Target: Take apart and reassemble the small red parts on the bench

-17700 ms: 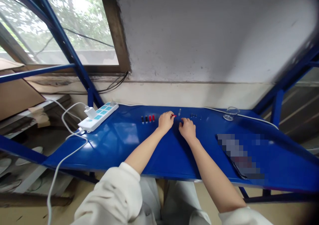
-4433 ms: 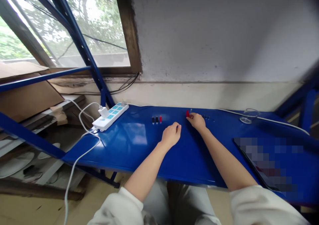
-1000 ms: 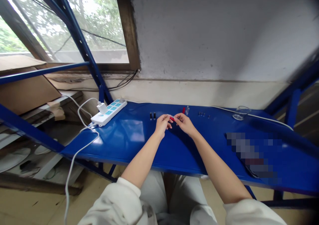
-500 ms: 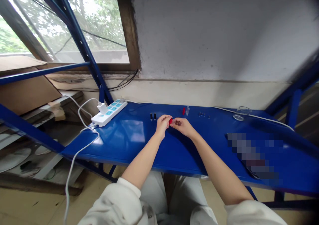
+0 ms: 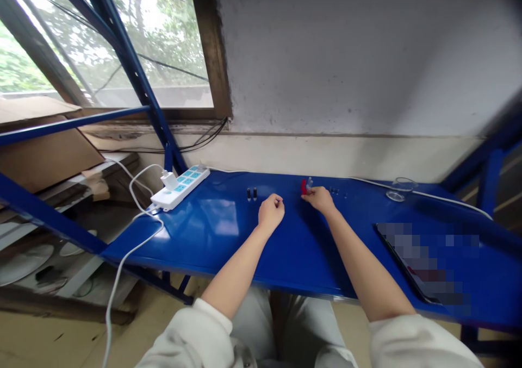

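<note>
Two hands sit apart, the right hand (image 5: 320,198) steady against the red plug (image 5: 303,187), its grip unclear, the left hand (image 5: 271,213) loosely curled.

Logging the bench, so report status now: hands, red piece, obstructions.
Right hand at red piece, grip unclear. Left hand curled, on the blue steel bench. Black pegs stand apart, left of both hands.

We can't read any text here. The white power strip (image 5: 179,189) carries small marks, too small for us to make out (no legible brand), and the flat device (image 5: 424,262) is pixelated over, so nothing there either.
</note>
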A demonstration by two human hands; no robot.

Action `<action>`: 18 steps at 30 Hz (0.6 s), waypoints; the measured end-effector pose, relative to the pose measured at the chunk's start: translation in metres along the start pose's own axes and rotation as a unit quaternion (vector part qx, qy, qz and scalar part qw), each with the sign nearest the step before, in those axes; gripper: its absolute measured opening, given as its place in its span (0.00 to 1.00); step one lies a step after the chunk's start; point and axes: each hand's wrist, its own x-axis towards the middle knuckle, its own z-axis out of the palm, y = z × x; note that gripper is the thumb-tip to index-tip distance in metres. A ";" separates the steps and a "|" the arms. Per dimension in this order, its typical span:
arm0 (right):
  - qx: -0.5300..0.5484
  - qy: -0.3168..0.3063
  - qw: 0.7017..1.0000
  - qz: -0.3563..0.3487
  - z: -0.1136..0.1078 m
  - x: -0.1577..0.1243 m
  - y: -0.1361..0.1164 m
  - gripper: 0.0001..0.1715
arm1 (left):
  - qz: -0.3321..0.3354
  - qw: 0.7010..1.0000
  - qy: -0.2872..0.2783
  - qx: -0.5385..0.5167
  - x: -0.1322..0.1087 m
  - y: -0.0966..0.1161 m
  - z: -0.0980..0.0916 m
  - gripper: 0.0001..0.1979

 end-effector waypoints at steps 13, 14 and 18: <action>-0.071 0.085 0.994 -0.021 0.024 0.006 0.009 0.10 | 0.042 0.998 -0.034 0.030 -0.007 0.007 -0.001 0.07; -0.070 0.085 0.994 -0.022 0.024 0.006 0.009 0.10 | 0.043 0.998 -0.035 0.026 -0.007 0.008 -0.001 0.07; -0.075 0.082 0.994 -0.011 0.022 0.006 0.010 0.11 | 0.040 0.998 -0.041 0.026 -0.008 0.009 -0.002 0.06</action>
